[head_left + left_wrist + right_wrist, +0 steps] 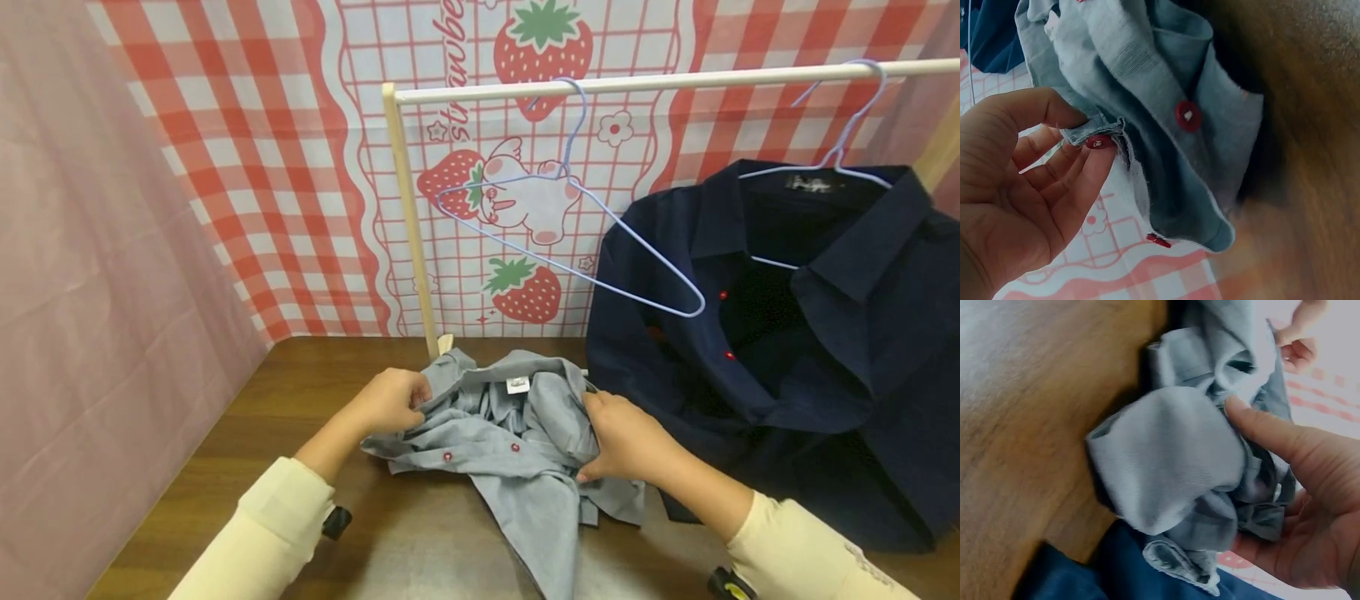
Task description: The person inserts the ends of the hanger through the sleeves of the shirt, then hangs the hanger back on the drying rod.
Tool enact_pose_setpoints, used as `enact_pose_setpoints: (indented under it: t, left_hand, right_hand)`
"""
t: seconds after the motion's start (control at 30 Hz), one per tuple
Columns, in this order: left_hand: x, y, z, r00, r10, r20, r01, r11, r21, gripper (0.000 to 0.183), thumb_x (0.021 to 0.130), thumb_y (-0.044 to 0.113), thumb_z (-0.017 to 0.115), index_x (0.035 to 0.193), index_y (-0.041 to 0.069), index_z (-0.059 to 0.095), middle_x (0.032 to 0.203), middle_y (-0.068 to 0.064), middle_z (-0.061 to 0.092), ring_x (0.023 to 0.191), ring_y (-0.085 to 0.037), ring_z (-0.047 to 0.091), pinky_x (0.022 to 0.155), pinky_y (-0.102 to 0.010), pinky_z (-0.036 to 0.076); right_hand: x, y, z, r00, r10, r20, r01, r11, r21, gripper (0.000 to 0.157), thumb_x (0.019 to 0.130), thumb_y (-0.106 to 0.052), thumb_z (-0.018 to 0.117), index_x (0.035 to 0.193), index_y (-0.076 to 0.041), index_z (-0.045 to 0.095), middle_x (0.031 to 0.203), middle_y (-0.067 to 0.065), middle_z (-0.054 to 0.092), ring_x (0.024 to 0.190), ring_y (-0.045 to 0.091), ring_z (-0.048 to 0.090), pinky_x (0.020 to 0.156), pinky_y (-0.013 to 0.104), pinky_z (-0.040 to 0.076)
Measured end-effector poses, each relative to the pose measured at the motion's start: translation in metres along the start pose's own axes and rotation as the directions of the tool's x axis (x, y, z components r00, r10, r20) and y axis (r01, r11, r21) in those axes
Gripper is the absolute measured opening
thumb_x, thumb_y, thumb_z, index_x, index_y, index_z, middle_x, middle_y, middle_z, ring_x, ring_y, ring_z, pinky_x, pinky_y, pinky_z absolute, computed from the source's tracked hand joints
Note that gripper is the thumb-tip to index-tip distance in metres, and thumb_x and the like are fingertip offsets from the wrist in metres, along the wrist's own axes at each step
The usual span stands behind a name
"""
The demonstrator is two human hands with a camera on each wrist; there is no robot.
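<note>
A bunched grey-blue shirt (pixel 525 496) with red buttons lies on the table, its collar side toward the rack and a white label (pixel 517 385) showing inside. On the left, my left hand (pixel 386 402) pinches the shirt's edge. The left wrist view shows thumb and fingers closed on the cloth right at a red button (pixel 1100 142). My right hand (pixel 628 437) grips the shirt's right side, thumb in front and fingers behind. In the right wrist view, gathered folds of cloth (pixel 1169 456) hang beside the thumb, and the fingertips are hidden behind them.
Behind the shirt stands a rack with a pale rail (pixel 675 81) and a wooden post (pixel 412 217). A bare lavender hanger (pixel 645 237) hangs from it. To the right, a navy shirt (pixel 667 250) hangs on another hanger, its lower part close beside my right hand. Brown wooden table (pixel 300 392) underneath.
</note>
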State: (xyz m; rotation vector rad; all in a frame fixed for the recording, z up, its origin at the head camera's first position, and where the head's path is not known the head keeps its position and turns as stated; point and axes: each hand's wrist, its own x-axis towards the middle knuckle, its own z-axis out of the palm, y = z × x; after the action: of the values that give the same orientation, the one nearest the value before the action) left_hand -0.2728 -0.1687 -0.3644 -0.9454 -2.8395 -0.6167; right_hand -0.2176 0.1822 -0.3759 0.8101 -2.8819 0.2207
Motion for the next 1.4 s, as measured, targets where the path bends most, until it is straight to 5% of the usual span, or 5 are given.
enact_pose_setpoints:
  t: [0.23,0.43,0.63,0.97,1.4]
  left_hand:
    - [-0.006,0.002,0.011,0.999,0.031,-0.009,-0.031,0.998,0.049,0.023,0.07,0.017,0.073,0.09,0.007,0.066,0.077,0.001,0.057,0.071,-0.011,0.052,0.066,-0.03,0.047]
    - [-0.016,0.01,0.015,1.0,0.022,-0.014,-0.02,0.997,0.076,0.07,0.071,0.049,0.081,0.122,0.006,0.06,0.115,-0.011,0.058,0.103,-0.028,0.055,0.082,-0.047,0.048]
    - [-0.022,0.014,0.032,0.998,0.062,0.005,-0.063,0.99,0.127,0.095,0.059,0.054,0.088,0.132,0.006,0.05,0.123,-0.014,0.056,0.114,-0.036,0.054,0.09,-0.053,0.046]
    - [-0.019,0.018,0.053,0.999,-0.032,-0.029,0.038,0.976,0.214,0.083,0.063,0.048,0.088,0.127,0.01,0.05,0.116,-0.011,0.058,0.108,-0.036,0.057,0.078,-0.051,0.05]
    - [0.0,0.018,0.06,0.993,-0.096,-0.068,0.11,0.966,0.234,0.066,0.071,0.04,0.082,0.121,0.007,0.052,0.111,-0.012,0.061,0.1,-0.033,0.061,0.079,-0.047,0.051]
  right_hand:
    - [-0.001,0.001,0.001,1.0,0.008,0.008,-0.008,0.999,0.046,0.109,0.057,-0.049,0.091,0.13,0.018,0.046,0.12,0.032,0.056,0.109,0.044,0.057,0.089,0.052,0.048]
    - [-0.01,-0.006,-0.002,0.998,0.056,0.041,-0.061,0.991,0.121,0.129,0.055,-0.072,0.08,0.141,0.013,0.035,0.131,0.033,0.05,0.117,0.049,0.051,0.088,0.057,0.048]
    - [-0.014,-0.015,0.009,0.994,0.1,0.049,-0.104,0.99,0.096,0.133,0.051,-0.064,0.087,0.145,0.011,0.029,0.132,0.032,0.048,0.114,0.052,0.051,0.079,0.058,0.05]
    - [0.0,-0.034,0.033,0.984,0.176,0.042,-0.171,0.98,-0.103,0.116,0.056,-0.032,0.094,0.145,0.009,0.032,0.129,0.026,0.049,0.108,0.045,0.052,0.057,0.049,0.052]
    - [0.025,-0.009,0.039,0.988,0.151,0.004,-0.149,0.979,-0.137,0.109,0.06,-0.029,0.092,0.144,0.008,0.033,0.13,0.027,0.05,0.105,0.045,0.055,0.063,0.052,0.053]
